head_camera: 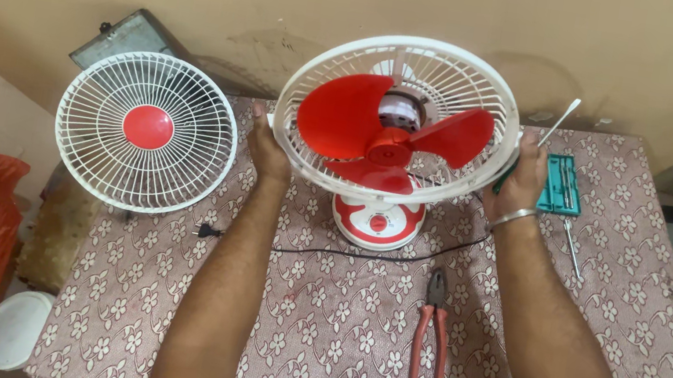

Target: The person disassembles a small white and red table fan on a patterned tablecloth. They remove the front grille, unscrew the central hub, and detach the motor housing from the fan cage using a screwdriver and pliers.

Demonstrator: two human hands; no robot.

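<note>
Fan [390, 148] upright, mid-table, red base toward the near edge. Left hand [268, 150] clasping rear guard rim [294, 85] on the left; right hand [522, 183] clasping it on the right with a screwdriver [558, 124] pinned in the same grip (blades bare, so a two-sided hold steadies the head). Front grille [146, 131] leaning at far left, out of the way. Pliers [432, 328] near right, bit case [561, 185] far right, within reach. Cord [327, 252] slack across cloth [333, 331].
</note>
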